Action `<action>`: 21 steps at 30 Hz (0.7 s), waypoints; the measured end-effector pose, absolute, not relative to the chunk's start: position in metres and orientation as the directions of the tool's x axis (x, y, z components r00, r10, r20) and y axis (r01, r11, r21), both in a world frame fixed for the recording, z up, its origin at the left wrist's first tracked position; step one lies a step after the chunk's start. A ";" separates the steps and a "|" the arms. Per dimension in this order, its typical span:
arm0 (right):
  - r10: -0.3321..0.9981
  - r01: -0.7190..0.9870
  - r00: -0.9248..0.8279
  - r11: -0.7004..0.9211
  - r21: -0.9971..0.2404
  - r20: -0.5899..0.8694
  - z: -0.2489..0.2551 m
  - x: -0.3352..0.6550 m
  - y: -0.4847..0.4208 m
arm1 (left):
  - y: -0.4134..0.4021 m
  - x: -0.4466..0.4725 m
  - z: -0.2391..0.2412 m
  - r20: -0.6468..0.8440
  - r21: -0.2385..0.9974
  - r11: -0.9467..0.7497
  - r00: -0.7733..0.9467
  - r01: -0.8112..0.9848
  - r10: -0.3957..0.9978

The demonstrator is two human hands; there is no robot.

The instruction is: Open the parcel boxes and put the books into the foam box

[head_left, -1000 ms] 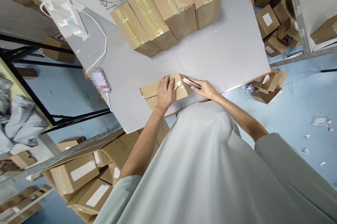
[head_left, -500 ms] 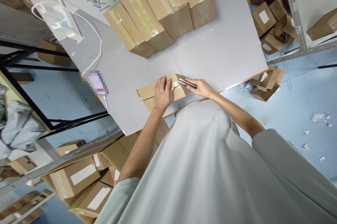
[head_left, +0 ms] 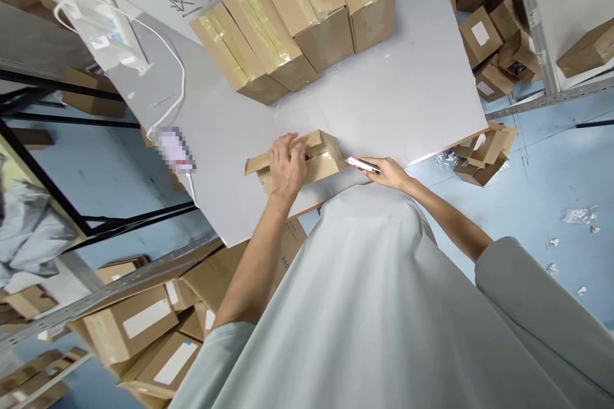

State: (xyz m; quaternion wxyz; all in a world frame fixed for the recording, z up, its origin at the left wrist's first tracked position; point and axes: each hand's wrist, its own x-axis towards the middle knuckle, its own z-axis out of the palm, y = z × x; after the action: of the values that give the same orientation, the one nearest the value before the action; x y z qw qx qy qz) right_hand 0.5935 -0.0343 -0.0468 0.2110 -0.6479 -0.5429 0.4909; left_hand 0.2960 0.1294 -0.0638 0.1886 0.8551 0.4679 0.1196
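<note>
A small flat cardboard box (head_left: 319,159) lies near the front edge of the grey table (head_left: 407,95). My left hand (head_left: 286,166) is curled over the box's top flap, fingers hooked on its far edge, and the flap stands slightly raised. My right hand (head_left: 391,172) is closed round a red and white utility knife (head_left: 363,165), held just right of the box and apart from it, near the table's edge.
Several long taped cardboard boxes (head_left: 292,18) are stacked at the back of the table. A white cable (head_left: 177,70) runs to a device at the left. Labelled boxes (head_left: 139,319) lie on lower shelves left; more boxes (head_left: 484,146) and scraps lie on the blue floor right.
The knife has drawn back to the right, away from the box's taped seam. My left hand went from lying flat on the box to gripping its top flap and lifting it.
</note>
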 end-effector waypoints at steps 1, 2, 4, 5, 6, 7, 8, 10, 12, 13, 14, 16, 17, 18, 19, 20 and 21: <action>0.913 0.485 -0.049 -0.333 -0.809 -0.405 -0.047 0.593 -0.036 | 0.132 0.294 -0.063 0.034 0.422 -0.465 0.498 0.778 0.866; 0.913 0.472 -0.039 -0.341 -0.813 -0.406 -0.047 0.591 -0.037 | 0.134 0.292 -0.062 0.029 0.412 -0.438 0.469 0.799 0.883; 0.912 0.447 -0.033 -0.352 -0.822 -0.408 -0.048 0.587 -0.036 | 0.135 0.291 -0.059 -0.004 0.402 -0.402 0.440 0.823 0.898; 0.913 0.438 -0.032 -0.352 -0.827 -0.406 -0.048 0.585 -0.034 | 0.133 0.292 -0.056 -0.021 0.398 -0.398 0.443 0.826 0.896; 0.917 0.432 -0.030 -0.348 -0.832 -0.399 -0.049 0.583 -0.031 | 0.130 0.293 -0.053 -0.037 0.396 -0.408 0.459 0.823 0.888; 0.921 0.426 -0.024 -0.341 -0.838 -0.388 -0.049 0.581 -0.028 | 0.126 0.296 -0.050 -0.054 0.393 -0.432 0.490 0.812 0.870; 0.927 0.423 -0.017 -0.333 -0.843 -0.375 -0.049 0.579 -0.025 | 0.121 0.299 -0.046 -0.075 0.392 -0.468 0.534 0.792 0.842; 0.936 0.419 -0.008 -0.318 -0.851 -0.353 -0.051 0.577 -0.019 | 0.111 0.306 -0.038 -0.129 0.401 -0.549 0.639 0.733 0.758; 0.945 0.419 -0.008 -0.295 -0.859 -0.328 -0.053 0.576 -0.012 | 0.104 0.311 -0.033 -0.178 0.420 -0.601 0.711 0.680 0.680; 0.949 0.422 -0.012 -0.280 -0.862 -0.314 -0.054 0.576 -0.009 | 0.103 0.313 -0.031 -0.193 0.428 -0.612 0.729 0.665 0.657; 0.954 0.426 -0.014 -0.265 -0.865 -0.299 -0.055 0.575 -0.006 | 0.103 0.314 -0.029 -0.202 0.433 -0.617 0.738 0.657 0.644; 0.961 0.443 -0.022 -0.237 -0.865 -0.275 -0.057 0.575 -0.001 | 0.105 0.315 -0.029 -0.210 0.436 -0.621 0.745 0.651 0.633; 0.963 0.457 -0.030 -0.226 -0.860 -0.269 -0.058 0.575 0.001 | 0.107 0.316 -0.030 -0.212 0.437 -0.622 0.746 0.650 0.631; 0.963 0.473 -0.043 -0.216 -0.854 -0.267 -0.059 0.574 0.003 | 0.108 0.316 -0.031 -0.213 0.437 -0.622 0.747 0.650 0.630; 0.962 0.489 -0.062 -0.203 -0.848 -0.266 -0.059 0.574 0.005 | 0.109 0.316 -0.032 -0.213 0.437 -0.621 0.745 0.651 0.632; 0.961 0.505 -0.082 -0.188 -0.843 -0.263 -0.059 0.574 0.007 | 0.110 0.317 -0.033 -0.211 0.436 -0.620 0.743 0.653 0.635; 0.960 0.518 -0.101 -0.173 -0.838 -0.261 -0.059 0.574 0.009 | 0.110 0.317 -0.034 -0.209 0.435 -0.618 0.741 0.654 0.637</action>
State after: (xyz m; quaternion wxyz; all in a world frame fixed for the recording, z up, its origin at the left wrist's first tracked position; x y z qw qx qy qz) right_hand 0.5737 0.0088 -0.0590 0.2482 -0.6227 -0.5933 0.4457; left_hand 0.3168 0.1098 -0.0345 0.2489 0.8993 0.3591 -0.0170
